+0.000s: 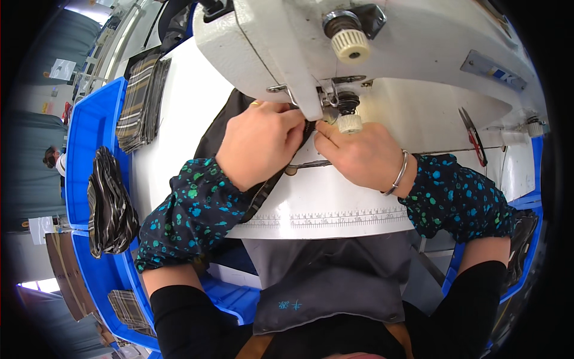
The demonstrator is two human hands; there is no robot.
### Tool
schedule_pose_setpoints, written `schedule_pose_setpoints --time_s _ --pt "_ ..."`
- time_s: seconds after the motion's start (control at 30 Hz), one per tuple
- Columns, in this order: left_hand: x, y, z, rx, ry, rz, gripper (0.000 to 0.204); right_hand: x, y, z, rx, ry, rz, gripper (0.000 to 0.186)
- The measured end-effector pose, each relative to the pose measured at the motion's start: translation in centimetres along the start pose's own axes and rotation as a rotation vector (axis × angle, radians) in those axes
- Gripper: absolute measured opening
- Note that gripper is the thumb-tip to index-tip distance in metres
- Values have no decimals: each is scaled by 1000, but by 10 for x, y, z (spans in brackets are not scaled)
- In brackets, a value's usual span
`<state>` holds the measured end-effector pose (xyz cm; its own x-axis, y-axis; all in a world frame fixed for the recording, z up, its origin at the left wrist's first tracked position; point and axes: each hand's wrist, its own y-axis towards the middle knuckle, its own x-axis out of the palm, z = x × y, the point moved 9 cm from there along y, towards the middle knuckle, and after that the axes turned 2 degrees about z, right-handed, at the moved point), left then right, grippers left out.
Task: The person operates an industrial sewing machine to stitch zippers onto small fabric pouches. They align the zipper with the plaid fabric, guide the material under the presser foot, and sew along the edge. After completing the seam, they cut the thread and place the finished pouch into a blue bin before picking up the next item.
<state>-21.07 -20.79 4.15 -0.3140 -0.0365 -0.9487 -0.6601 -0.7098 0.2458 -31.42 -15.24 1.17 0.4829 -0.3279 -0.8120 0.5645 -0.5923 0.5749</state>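
Left hand (258,143) clenched on dark zippered fabric (218,128) beside the sewing machine (382,42) needle, right hand (359,154) pinching the same fabric beneath it, white desk (335,209) below.

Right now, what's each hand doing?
Left hand: closed, pinching the dark fabric by the needle.
Right hand: fingers curled, pressing the fabric down.

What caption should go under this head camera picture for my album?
Left hand and right hand press dark fabric under a white sewing machine, beside blue bins of plaid pieces.
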Motion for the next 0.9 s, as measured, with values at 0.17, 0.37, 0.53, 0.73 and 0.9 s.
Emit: schedule_pose_setpoints --time_s 0.17,0.37,0.53,0.73,0.9 --pt "4 -9 -3 17 -53 -42 23 0 0 -2 -27 -12 11 9" --pt "31 -21 -30 -444 -540 -435 19 -3 -4 2 -56 -32 12 9" --pt "38 -25 -44 -495 -732 -285 18 -7 3 5 9 -53 25 10" --pt "40 -26 -57 -618 -842 -324 18 5 5 0 -91 -40 -32 13" --pt "6 -16 -29 -189 -65 -151 19 -6 2 -4 -124 -19 73 12"
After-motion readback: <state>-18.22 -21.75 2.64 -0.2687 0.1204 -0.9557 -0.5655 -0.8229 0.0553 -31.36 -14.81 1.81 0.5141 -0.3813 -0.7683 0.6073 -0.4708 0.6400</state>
